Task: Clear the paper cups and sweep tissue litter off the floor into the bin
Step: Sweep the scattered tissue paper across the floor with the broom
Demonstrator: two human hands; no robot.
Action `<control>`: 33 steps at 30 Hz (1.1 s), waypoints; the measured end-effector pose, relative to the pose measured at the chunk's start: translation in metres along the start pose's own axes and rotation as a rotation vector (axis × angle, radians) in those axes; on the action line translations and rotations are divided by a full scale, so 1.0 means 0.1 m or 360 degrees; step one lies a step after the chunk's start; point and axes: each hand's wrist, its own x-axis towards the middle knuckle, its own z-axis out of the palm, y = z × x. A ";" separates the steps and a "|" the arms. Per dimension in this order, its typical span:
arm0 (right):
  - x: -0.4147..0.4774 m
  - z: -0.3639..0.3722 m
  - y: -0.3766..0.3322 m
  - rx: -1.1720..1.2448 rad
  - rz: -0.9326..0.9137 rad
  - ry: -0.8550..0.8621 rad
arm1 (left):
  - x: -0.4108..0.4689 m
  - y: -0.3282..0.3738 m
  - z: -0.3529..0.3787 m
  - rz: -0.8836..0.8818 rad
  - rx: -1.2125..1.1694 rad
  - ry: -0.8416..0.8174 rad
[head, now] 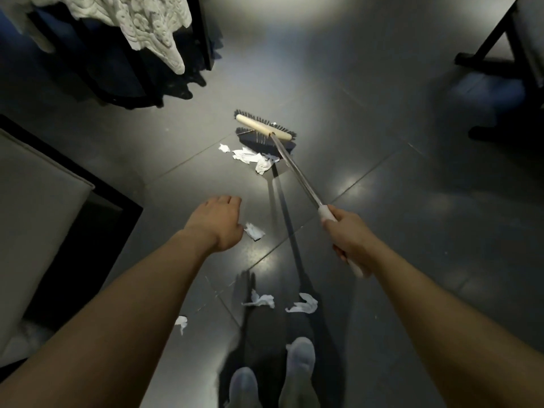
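Feet in pale grey footwear (298, 363), blurred, stand at the bottom of the view on a glossy dark grey tiled floor (412, 201), with both bare forearms reaching forward above them. The right hand (348, 240) has its fingers wrapped round the white grip of a broom (265, 128), whose metal shaft slants forward and left to a wooden head with dark bristles resting on the floor. A crumpled tissue pile (254, 159) lies against the near side of the bristles, touching them, with one small bit just to its left. The left hand (216, 223) hovers palm down with its fingers loosely bent, holding nothing; a tissue scrap (254, 231) lies on the floor just beside it. Two more tissue pieces (260, 301) lie close together ahead of the feet, and a smaller shred (181, 322) lies to their left. A pale cushioned seat (35, 207) in a dark frame stands at the left, a white textured cloth (141, 22) hangs at the upper left, and dark furniture legs (494, 45) stand at the upper right.
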 end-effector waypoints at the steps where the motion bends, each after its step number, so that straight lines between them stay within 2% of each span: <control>1: 0.08 -0.02 -0.04 0.0006 -0.0013 0.0002 | 0.02 0.00 -0.02 -0.0014 -0.0007 -0.0001; 13: 1.19 -0.30 -0.75 -0.0075 -0.0128 0.0002 | 0.41 -0.22 -0.03 -0.0208 -0.0106 0.0019; 16: 1.52 -0.26 -0.77 -0.0114 -0.0079 -0.0052 | 0.46 -0.27 0.11 -0.0243 -0.0141 0.0002; 20: 1.74 -0.19 -0.75 -0.0213 0.0134 -0.0195 | 0.44 -0.35 0.30 -0.0289 -0.0148 -0.0085; 27: 1.51 -0.12 -0.64 -0.0484 0.0126 -0.0282 | 0.20 -0.34 0.45 -0.0335 -0.0125 -0.0082; 33: 0.77 0.02 0.01 -0.0524 0.0144 -0.0303 | -0.34 -0.14 0.58 -0.0309 -0.0112 -0.0017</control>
